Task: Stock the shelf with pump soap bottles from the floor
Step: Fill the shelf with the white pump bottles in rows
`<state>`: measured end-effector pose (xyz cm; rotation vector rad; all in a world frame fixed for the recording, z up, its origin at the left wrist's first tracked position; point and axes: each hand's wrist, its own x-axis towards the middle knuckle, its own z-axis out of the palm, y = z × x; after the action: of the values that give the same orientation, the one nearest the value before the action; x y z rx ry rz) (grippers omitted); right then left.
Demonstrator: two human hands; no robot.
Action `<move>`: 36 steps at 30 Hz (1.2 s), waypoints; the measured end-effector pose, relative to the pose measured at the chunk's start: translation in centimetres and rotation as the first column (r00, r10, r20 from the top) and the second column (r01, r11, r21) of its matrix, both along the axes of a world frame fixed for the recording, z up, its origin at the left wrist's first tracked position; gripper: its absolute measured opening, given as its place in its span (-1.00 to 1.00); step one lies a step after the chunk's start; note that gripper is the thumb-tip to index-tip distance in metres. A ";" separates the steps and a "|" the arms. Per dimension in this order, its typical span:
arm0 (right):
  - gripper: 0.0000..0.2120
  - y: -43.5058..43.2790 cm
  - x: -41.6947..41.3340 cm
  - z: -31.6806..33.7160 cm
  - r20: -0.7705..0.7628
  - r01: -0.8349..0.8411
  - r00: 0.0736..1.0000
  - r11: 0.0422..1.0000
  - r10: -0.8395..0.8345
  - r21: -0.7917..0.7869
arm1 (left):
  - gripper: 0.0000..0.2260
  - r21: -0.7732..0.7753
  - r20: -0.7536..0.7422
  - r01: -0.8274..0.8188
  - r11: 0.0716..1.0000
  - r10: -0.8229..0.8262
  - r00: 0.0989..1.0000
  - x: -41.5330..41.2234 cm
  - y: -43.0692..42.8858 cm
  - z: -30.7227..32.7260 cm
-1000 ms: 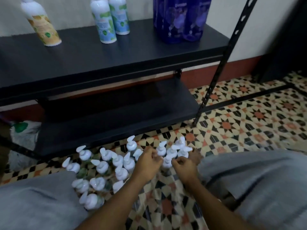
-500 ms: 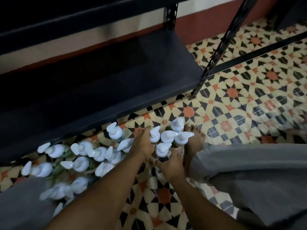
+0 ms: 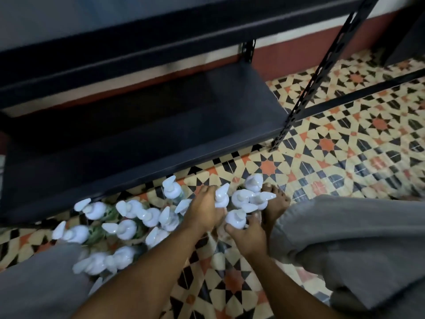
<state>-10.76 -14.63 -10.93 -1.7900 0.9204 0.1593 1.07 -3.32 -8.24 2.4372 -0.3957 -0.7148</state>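
The right hand (image 3: 249,236) is curled round one pump soap bottle (image 3: 236,219), the left hand (image 3: 203,211) round a neighbouring bottle (image 3: 222,199). The remaining bottles (image 3: 128,229) are bunched on the tiled floor (image 3: 345,146) beside the bottom shelf (image 3: 161,134). Nothing looks stocked there yet, so basically everything's left.

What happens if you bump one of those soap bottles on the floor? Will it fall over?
Probably it tips: the soap bottle stands upright with a big pump head on top, so it looks top-heavy. Neighbouring bottles might catch it or topple too. Its smooth plastic could feel slippery.
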 end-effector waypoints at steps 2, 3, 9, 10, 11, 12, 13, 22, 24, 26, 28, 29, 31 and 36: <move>-0.73 -0.1 0.0 2.1 0.039 -0.023 0.999 0.999 0.022 0.033 | -0.55 -0.042 0.037 0.013 0.999 -0.012 0.999 0.4 0.8 3.4; -0.72 -0.1 0.2 3.3 0.068 -0.045 0.997 0.999 0.043 0.023 | -0.59 -0.085 0.066 0.006 0.996 0.000 0.998 0.6 1.3 5.5; -0.65 1.0 3.5 13.3 0.279 -0.092 0.958 0.993 0.070 0.069 | -0.33 -0.339 0.126 -0.143 0.930 0.195 0.973 0.9 6.3 18.7; -0.68 1.4 4.2 15.3 0.327 -0.114 0.942 0.989 0.076 0.097 | -0.36 -0.372 0.136 -0.168 0.913 0.232 0.963 0.9 7.5 20.8; -0.70 1.9 4.8 17.4 0.375 -0.144 0.923 0.981 0.088 0.126 | -0.40 -0.403 0.148 -0.191 0.895 0.269 0.952 0.8 8.8 22.7; -0.71 2.5 5.4 19.3 0.420 -0.182 0.902 0.971 0.103 0.153 | -0.46 -0.440 0.155 -0.216 0.872 0.310 0.938 0.6 10.1 24.5; -0.72 3.2 5.9 21.3 0.455 -0.220 0.883 0.959 0.117 0.179 | -0.53 -0.481 0.161 -0.248 0.841 0.363 0.918 0.4 11.4 26.1; -0.45 9.3 7.7 32.0 0.543 -0.506 0.807 0.746 0.233 0.432 | -0.77 -0.788 -0.206 -0.536 0.304 0.690 0.694 -3.0 19.0 31.0; -0.40 10.3 7.5 32.7 0.542 -0.536 0.800 0.712 0.256 0.454 | -0.80 -0.794 -0.358 -0.586 0.163 0.653 0.667 -3.8 19.6 30.9; -0.41 11.3 7.1 33.4 0.549 -0.557 0.792 0.682 0.266 0.474 | -0.77 -0.785 -0.447 -0.612 0.097 0.594 0.669 -4.6 19.9 31.0; -0.45 11.9 7.0 33.6 0.557 -0.584 0.780 0.654 0.286 0.482 | -0.70 -0.777 -0.498 -0.625 0.072 0.538 0.681 -5.3 20.2 31.1; -0.48 12.2 6.9 33.7 0.559 -0.594 0.776 0.636 0.291 0.493 | -0.67 -0.769 -0.519 -0.635 0.066 0.515 0.682 -5.6 20.4 31.2; -0.56 12.7 6.9 33.5 0.550 -0.587 0.789 0.600 0.273 0.544 | -0.60 -0.748 -0.551 -0.660 0.066 0.493 0.674 -5.7 20.8 30.9; -0.51 13.4 7.2 32.6 0.502 -0.530 0.840 0.516 0.207 0.673 | -0.43 -0.694 -0.679 -0.718 -0.052 0.377 0.629 -5.8 21.5 30.6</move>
<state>-3.59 -1.28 21.71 -1.0555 0.0833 0.4346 -4.78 18.21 22.39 0.9759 0.3142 -0.2209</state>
